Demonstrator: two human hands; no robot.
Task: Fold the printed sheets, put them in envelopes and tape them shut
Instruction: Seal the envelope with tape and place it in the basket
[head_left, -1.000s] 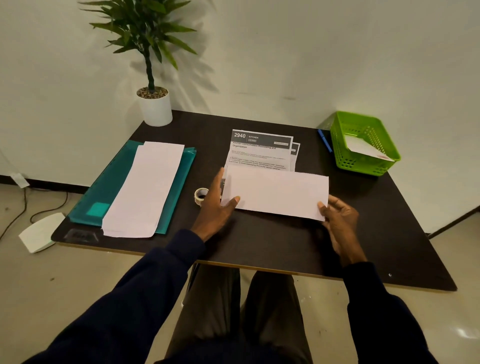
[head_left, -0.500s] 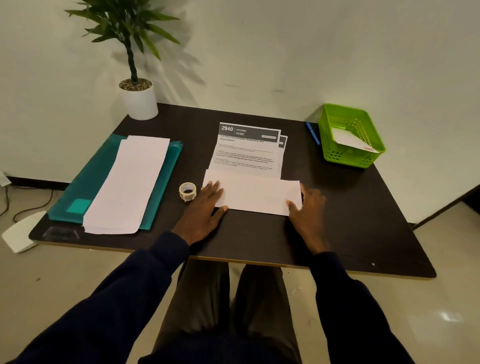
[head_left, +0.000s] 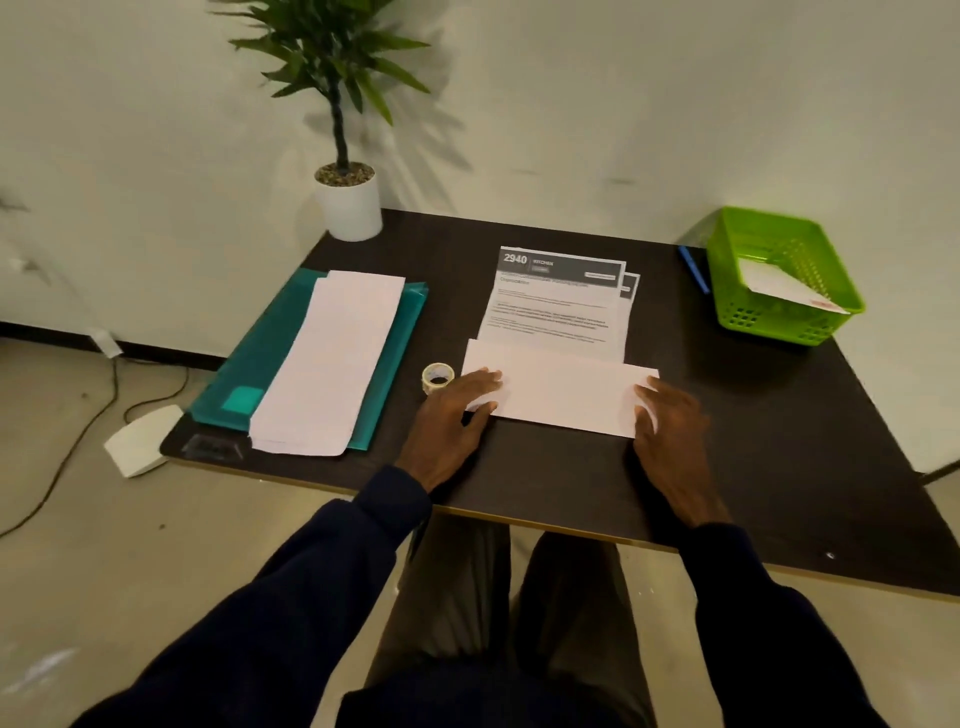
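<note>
Hands flattening a folded sheet (head_left: 561, 395)
Left hand (head_left: 452, 415) and right hand (head_left: 670, 431) are pressing spread fingers on its plain white ends.

- At seven o'clock, the left sleeve (head_left: 322, 587): long, dark navy, snug cuff.
- At five o'clock, the right sleeve (head_left: 753, 623): same dark navy, same cuff.
- At six o'clock, the trousers (head_left: 467, 587): drab grey-olive, plain.

hands: left hand (head_left: 451, 415) and right hand (head_left: 670, 426) flat on the folded sheet's (head_left: 563, 392) two ends
tape roll (head_left: 437, 376): just beside left fingers
printed sheets (head_left: 558, 306): right behind
</note>
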